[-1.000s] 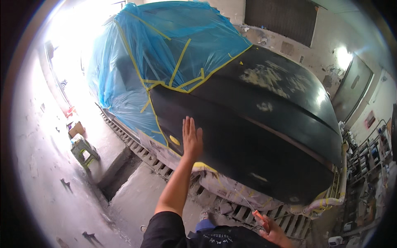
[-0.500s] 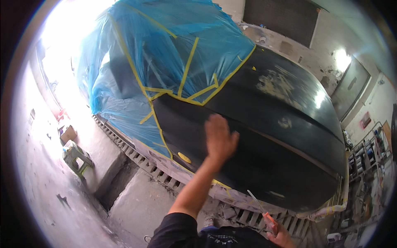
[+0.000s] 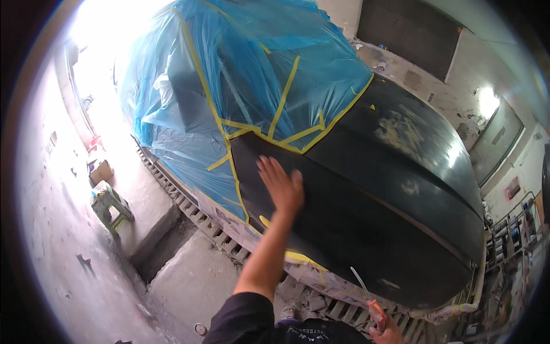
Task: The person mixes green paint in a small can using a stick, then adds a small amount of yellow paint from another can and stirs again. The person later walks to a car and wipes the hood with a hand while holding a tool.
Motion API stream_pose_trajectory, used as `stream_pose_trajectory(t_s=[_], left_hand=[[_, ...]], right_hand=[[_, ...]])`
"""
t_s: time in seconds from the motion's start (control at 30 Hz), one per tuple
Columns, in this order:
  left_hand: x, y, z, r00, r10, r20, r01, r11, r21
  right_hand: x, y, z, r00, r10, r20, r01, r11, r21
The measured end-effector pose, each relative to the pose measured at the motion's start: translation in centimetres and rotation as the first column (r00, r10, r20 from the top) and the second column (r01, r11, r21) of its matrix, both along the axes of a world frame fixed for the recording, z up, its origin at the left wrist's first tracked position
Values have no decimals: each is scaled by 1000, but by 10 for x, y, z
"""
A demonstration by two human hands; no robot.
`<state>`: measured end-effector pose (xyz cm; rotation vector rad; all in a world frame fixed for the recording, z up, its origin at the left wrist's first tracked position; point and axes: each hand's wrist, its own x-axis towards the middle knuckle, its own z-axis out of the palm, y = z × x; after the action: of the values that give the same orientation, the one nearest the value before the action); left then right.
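Note:
A dark car front (image 3: 355,212), with its hood and fender in matte black, fills the middle. My left hand (image 3: 281,186) lies flat over the black fender, fingers stretched out and thumb apart, holding nothing. Near the lower edge, my right hand (image 3: 391,333) is closed round an orange air blow gun (image 3: 376,314), whose thin metal nozzle points up and left toward the fender's lower edge. Blue plastic sheeting (image 3: 229,74) wraps the cabin and door, edged with yellow masking tape (image 3: 275,143). Pale worn patches (image 3: 401,129) show on the hood.
Masking paper (image 3: 309,275) hangs along the car's lower edge. Below it runs a slotted floor grating (image 3: 229,243). On the left stand a plastic stool (image 3: 110,207) and a cardboard box (image 3: 100,171), near a recess (image 3: 166,246) in the floor. A rack of cans (image 3: 510,235) stands at right.
My left hand has moved left over the fender, toward the taped plastic edge. The view has shifted, so the car sits slightly farther right and lower. The right hand still holds the blow gun.

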<state>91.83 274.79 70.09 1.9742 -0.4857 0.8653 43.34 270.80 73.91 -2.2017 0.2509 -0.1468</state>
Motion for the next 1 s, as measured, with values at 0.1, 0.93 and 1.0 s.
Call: stream_pose_trajectory(t_s=[0.1,0.93,1.0], left_hand=[[-36,-11,-13,996,-67,-52,68,998,8],[-97,-14,-32,874,16,-486,46,992,114],[-95,-16,-37,913,28,-408,-15,999,35]], right_hand=[[6,-4,-5,1000,13,-13,-13,1000,-26],[29,-25,-16,987,157,-38,-162,950,-269],[25,-28,-17,988,131,-84,-139,985,-103]])
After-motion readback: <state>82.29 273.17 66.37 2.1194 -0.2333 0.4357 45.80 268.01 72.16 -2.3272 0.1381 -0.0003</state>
